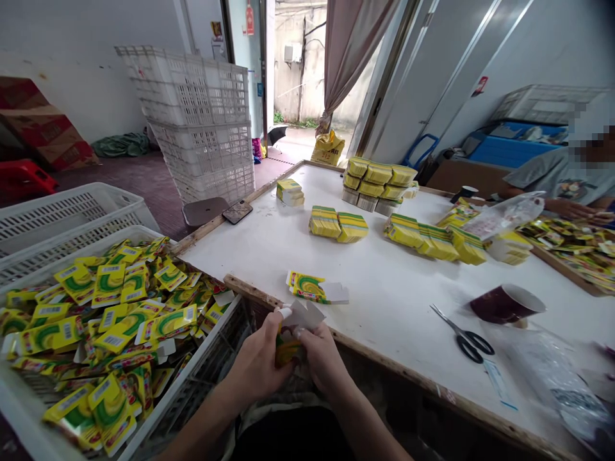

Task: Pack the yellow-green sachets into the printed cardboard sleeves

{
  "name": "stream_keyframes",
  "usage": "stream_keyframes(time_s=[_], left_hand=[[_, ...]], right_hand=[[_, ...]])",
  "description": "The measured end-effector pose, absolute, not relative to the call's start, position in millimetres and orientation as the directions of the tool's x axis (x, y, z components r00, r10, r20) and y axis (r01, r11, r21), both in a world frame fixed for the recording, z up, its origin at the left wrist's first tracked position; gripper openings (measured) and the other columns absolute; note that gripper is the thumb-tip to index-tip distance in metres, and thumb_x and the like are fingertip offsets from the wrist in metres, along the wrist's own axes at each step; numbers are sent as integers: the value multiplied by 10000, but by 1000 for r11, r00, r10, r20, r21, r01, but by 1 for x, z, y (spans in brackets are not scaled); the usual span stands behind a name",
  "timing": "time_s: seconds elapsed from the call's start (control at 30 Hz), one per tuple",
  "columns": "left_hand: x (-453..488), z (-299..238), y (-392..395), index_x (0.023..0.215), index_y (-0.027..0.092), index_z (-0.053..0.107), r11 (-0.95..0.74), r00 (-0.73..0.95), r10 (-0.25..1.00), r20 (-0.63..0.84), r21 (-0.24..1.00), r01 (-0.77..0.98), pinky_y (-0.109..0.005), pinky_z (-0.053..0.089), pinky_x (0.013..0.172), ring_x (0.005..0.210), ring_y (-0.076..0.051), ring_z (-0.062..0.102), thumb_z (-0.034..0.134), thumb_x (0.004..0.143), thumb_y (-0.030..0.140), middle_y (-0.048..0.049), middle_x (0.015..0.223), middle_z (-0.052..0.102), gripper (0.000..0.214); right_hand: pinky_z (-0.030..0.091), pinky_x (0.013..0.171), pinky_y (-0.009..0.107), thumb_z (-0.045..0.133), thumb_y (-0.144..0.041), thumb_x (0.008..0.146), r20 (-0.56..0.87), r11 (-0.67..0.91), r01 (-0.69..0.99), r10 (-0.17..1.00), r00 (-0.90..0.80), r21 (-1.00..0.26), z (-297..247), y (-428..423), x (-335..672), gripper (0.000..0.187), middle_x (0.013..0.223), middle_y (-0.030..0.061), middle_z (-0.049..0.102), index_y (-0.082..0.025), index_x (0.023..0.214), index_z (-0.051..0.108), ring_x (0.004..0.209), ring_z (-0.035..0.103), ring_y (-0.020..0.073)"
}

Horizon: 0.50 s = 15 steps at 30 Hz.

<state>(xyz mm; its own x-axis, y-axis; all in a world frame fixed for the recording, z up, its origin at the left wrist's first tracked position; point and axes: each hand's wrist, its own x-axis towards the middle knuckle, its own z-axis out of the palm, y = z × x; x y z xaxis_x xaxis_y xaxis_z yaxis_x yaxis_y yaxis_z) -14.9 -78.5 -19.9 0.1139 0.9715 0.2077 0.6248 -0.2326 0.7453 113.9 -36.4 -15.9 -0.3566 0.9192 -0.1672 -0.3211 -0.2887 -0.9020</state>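
White walls (96, 32) and a gathered curtain (348, 57) back our work table (384, 333). Leftmost, we see a crate (195, 360) heaped with yellow-green cartons (108, 282), stacked crates (196, 96) behind it. Then, at the table's near edge, our left hand (262, 358) and right hand (324, 358) together grasp one yellow carton (286, 352), its pale flaps (306, 315) showing. Another carton (307, 287) lies on the table just beyond; further right come bundled cartons (406, 232), scissors (462, 333), a dark mug (497, 304) and a co-worker (548, 173).
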Motion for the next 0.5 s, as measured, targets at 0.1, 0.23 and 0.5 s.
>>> stream_keyframes(time_s=[0.1, 0.23, 0.5], left_hand=[[-14, -17, -78, 1218, 218, 351, -265, 108, 961, 255, 737, 622, -383, 500, 839, 1028, -276, 625, 586, 721, 161, -126, 1142, 607, 553], [-17, -28, -74, 1103, 226, 441, -246, 128, 969, 211, 794, 556, -358, 517, 721, 824, -247, 644, 581, 699, 167, -56, 917, 634, 432], [-20, -45, -71, 1261, 189, 367, -113, -119, 959, 256, 735, 669, -482, 468, 935, 1118, -316, 560, 591, 655, 142, -143, 1194, 531, 647]], right_hand=[[484, 908, 402, 560, -322, 823, -86, -202, -291, 926, -367, -935, -20, -38, 116, 357, 1016, 73, 709, -195, 1144, 652, 1015, 622, 268], [366, 1087, 415, 550, -281, 875, 188, 252, 45, 821, -539, -967, -19, -41, 125, 534, 1410, 89, 502, -242, 1400, 459, 1309, 446, 272], [403, 1067, 398, 426, -10, 812, 381, 557, 225, 760, -526, -799, -34, -28, 129, 550, 1427, 116, 480, -259, 1269, 605, 1313, 470, 242]])
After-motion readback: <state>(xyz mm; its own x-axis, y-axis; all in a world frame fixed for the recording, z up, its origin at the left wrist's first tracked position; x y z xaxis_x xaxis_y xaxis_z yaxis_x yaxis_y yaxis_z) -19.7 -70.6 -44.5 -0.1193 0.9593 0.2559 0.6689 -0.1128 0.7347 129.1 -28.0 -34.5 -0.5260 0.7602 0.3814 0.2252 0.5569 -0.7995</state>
